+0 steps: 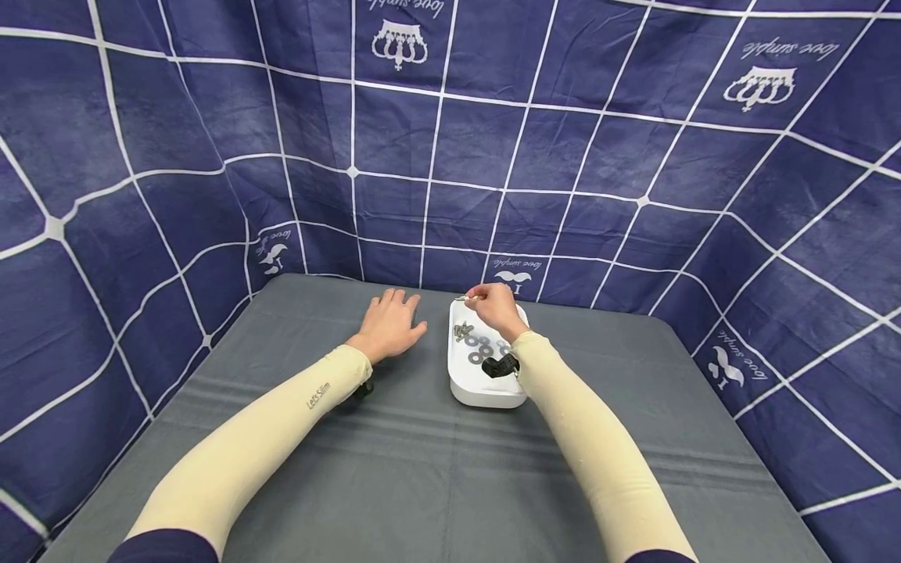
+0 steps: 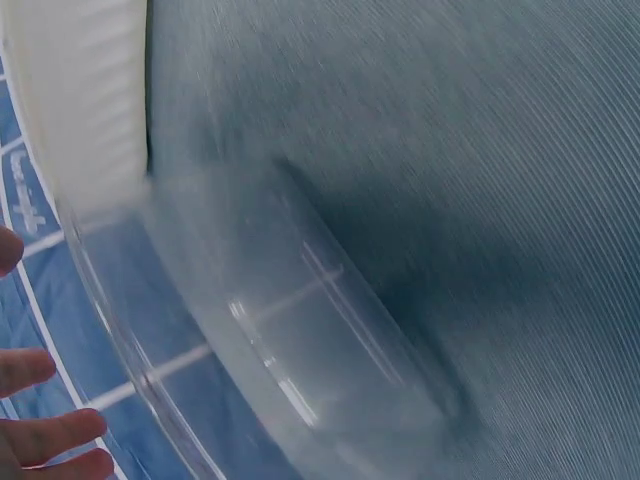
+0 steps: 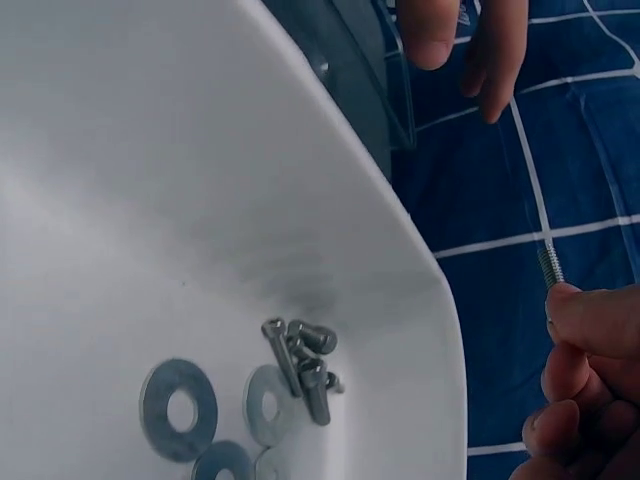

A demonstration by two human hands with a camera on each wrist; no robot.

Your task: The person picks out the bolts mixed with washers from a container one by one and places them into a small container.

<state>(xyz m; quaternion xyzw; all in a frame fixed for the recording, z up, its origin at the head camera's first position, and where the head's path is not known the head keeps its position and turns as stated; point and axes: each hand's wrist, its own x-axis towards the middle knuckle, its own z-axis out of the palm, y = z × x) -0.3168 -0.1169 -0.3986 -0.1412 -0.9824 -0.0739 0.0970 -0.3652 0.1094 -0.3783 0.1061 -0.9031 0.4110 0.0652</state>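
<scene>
My right hand (image 1: 496,306) is over the far end of a white tray (image 1: 486,399), pinching a small threaded metal bolt (image 3: 551,265) between thumb and fingertips. The bolt's head is hidden by the fingers. Inside the tray lie a small heap of bolts (image 3: 284,360) and several flat grey washers (image 3: 156,412). To the tray's left, my left hand (image 1: 390,324) has its fingers spread and holds nothing. A clear plastic box (image 2: 330,340) shows beside those fingers in the left wrist view; the head view hardly shows it.
Grey cloth (image 1: 422,485) covers the table. Around its back and sides hangs a blue curtain (image 1: 479,141) with white grid lines. A black wrist strap part (image 1: 500,366) on the right arm hangs over the tray.
</scene>
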